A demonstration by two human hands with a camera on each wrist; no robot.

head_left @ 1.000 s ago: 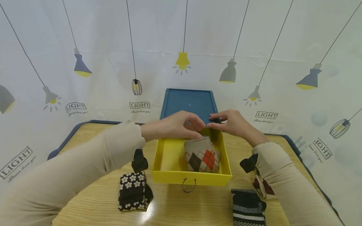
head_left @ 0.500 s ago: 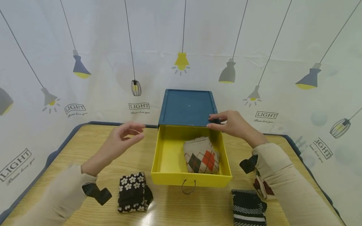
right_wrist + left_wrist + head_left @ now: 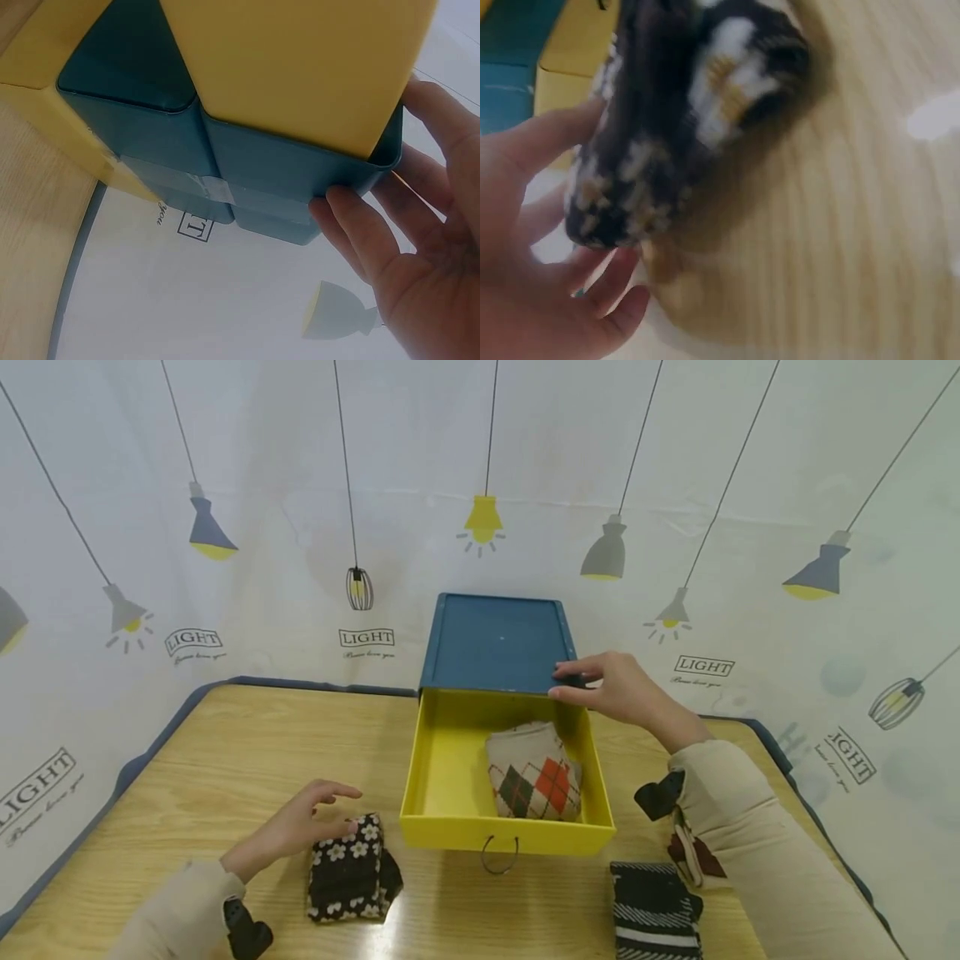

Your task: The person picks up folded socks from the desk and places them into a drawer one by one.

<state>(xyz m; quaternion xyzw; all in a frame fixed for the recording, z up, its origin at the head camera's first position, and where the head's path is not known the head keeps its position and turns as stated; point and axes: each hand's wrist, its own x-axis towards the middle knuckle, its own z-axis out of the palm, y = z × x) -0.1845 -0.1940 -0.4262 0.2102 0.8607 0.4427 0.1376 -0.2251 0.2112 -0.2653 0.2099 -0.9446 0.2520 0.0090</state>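
My left hand (image 3: 288,827) reaches over the folded black socks with white flowers (image 3: 347,881), fingers loosely spread. In the left wrist view these blurred socks (image 3: 652,105) lie right at the fingertips. At the front right corner of the blue drawer case (image 3: 501,643), my right hand (image 3: 618,693) holds the edge. The right wrist view shows its fingers around the corner of the blue case (image 3: 274,169). The yellow drawer (image 3: 450,833) is pulled out toward me. Folded beige argyle socks (image 3: 532,772) lie in its right half.
On the right of the wooden table (image 3: 442,914) lie folded black-and-white striped socks (image 3: 654,910). Dark red and beige socks (image 3: 697,856) are partly hidden by my right sleeve. A wire loop handle (image 3: 499,856) hangs from the drawer front. A printed curtain (image 3: 300,485) stands behind.
My left hand has left the argyle socks in the drawer, swung out to the left and come down to the flowered socks. The right hand stays at the case corner.
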